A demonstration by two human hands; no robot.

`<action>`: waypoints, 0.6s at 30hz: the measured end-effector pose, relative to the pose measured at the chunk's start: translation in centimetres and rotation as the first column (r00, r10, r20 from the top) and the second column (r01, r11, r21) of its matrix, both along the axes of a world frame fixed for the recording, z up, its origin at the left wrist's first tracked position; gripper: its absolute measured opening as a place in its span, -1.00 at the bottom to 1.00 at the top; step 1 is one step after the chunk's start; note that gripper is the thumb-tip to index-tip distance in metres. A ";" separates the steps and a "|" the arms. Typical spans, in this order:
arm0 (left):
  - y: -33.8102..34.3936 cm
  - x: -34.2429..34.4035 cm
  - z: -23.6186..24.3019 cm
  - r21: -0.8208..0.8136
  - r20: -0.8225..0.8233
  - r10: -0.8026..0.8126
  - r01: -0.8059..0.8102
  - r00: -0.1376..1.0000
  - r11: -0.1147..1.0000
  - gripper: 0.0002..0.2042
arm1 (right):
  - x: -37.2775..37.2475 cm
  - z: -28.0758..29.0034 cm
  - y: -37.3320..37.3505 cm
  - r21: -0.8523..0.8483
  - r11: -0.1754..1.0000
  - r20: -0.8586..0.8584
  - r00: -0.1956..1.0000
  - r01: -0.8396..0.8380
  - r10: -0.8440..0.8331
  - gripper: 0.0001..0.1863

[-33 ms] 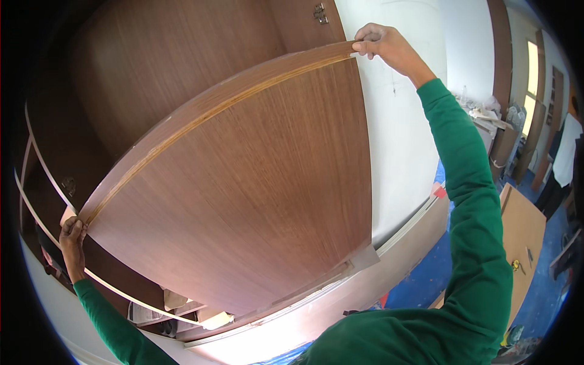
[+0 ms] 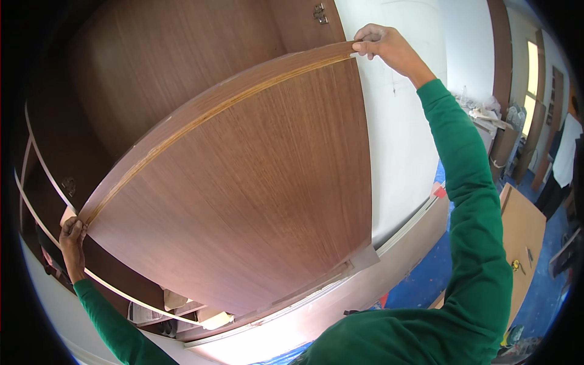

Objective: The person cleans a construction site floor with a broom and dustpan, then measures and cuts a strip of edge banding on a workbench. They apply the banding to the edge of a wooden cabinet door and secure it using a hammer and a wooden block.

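Observation:
A large brown wood-grain panel (image 2: 255,182) stands in front of a brown cabinet (image 2: 182,36), which has a metal hinge (image 2: 320,13). Along the panel's top runs a thick edge strip (image 2: 231,91) with a tan band; I cannot tell whether it is a separate piece. My left hand (image 2: 74,243) is closed on the strip's lower left end, beside pale shelf edges. My right hand (image 2: 382,48) pinches the upper right end, near the white wall. Both my arms are stretched wide in green sleeves.
A white wall (image 2: 401,109) is right of the panel, with long pale boards (image 2: 413,231) low in front. A tan board (image 2: 523,225) with small tools lies over the blue-covered floor (image 2: 413,280). Piled clutter (image 2: 486,115), a doorway and dark and white items are farther right.

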State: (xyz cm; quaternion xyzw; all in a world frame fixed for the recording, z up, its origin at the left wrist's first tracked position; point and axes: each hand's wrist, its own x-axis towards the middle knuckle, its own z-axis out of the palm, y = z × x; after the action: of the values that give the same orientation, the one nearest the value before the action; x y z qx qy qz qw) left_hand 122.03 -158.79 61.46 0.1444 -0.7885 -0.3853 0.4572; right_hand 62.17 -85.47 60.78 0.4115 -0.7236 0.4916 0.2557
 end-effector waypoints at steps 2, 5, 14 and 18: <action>0.6 -0.3 -0.2 -0.005 -0.011 0.020 -0.020 1.000 1.000 -0.81 | 0.0 -0.1 0.0 -0.014 1.000 0.005 1.000 0.007 -0.007 -0.57; -0.2 0.0 -0.3 -0.012 -0.011 0.011 -0.011 1.000 1.000 -0.83 | -0.5 -0.5 0.1 -0.051 0.998 0.010 0.999 -0.030 0.031 -0.55; -1.0 0.6 -0.2 0.004 -0.028 -0.038 0.038 0.999 0.999 -0.87 | 0.4 0.4 0.3 -0.082 0.990 0.080 0.989 -0.116 0.123 -0.64; -0.9 0.6 0.4 0.012 -0.009 -0.035 0.035 0.999 0.999 -0.86 | -0.5 0.3 -0.2 -0.063 0.995 0.075 0.994 -0.073 0.077 -0.63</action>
State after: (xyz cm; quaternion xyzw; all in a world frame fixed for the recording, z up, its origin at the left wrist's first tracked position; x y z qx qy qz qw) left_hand 122.66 -159.73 61.87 0.1319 -0.7865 -0.3986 0.4528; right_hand 61.70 -85.68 61.09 0.4111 -0.7018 0.5381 0.2211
